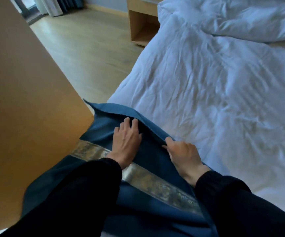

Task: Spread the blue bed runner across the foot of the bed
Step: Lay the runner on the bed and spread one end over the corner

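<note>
The blue bed runner (109, 129), with a patterned gold-grey band along it, lies bunched at the near left corner of the bed (215, 93), which is covered by a wrinkled white duvet. My left hand (127, 139) lies on the runner with its fingers reaching under a raised fold of the cloth. My right hand (182, 153) grips the runner's far edge, fingers curled round it. Both arms wear black sleeves. The runner's lower part is hidden under my arms.
A light-brown wooden panel (23, 103) stands close on the left, touching the runner's side. Beyond it lies wood flooring (87, 48), with a wooden nightstand (141, 23) at the bed's far left corner. A white pillow (240, 16) rests at the head of the bed.
</note>
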`<state>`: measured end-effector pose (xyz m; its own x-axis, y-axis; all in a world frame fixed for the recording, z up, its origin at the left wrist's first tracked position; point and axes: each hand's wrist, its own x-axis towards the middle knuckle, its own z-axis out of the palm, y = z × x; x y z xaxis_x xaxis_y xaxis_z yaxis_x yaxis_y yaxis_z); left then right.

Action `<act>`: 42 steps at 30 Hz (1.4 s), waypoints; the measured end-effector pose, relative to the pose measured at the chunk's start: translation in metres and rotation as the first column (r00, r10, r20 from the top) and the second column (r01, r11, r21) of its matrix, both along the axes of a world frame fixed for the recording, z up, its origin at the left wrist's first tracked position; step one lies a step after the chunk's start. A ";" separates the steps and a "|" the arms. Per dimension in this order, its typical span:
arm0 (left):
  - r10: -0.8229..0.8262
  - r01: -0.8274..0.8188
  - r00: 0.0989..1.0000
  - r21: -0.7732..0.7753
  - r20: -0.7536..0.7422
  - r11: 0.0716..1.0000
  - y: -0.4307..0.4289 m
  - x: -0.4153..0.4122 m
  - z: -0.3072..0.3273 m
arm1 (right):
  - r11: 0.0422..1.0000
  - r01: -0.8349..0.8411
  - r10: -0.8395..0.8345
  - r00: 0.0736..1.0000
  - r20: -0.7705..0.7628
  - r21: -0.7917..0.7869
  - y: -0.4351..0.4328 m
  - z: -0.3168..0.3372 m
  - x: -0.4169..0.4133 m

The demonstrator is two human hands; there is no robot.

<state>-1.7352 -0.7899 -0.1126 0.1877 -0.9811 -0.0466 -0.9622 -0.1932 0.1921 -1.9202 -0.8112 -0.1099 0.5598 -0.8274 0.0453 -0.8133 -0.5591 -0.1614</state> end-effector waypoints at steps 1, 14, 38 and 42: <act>0.025 -0.026 0.999 -0.021 -0.025 0.999 -0.010 -0.002 0.004 | 1.000 -0.015 0.015 1.000 -0.018 -0.016 -0.006 0.003 -0.004; 0.116 -0.134 0.964 -0.061 -0.240 0.989 -0.133 -0.022 0.020 | 0.965 -0.184 0.168 0.981 -0.100 -0.187 -0.163 0.043 -0.053; -0.440 0.440 0.897 -0.003 0.037 0.898 -0.071 -0.057 -0.014 | 0.970 0.172 -0.214 0.942 -0.260 -0.173 -0.120 -0.012 -0.119; -0.517 0.517 0.856 -0.006 -0.019 0.856 -0.038 -0.059 -0.005 | 0.965 0.108 -0.176 0.942 -0.287 -0.239 -0.076 -0.002 -0.105</act>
<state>-1.7943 -0.8276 -0.1171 -0.3471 -0.9368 -0.0446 -0.9198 0.3308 0.2111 -2.0252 -0.8876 -0.1121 0.4525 -0.8882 0.0793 -0.8775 -0.4276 0.2171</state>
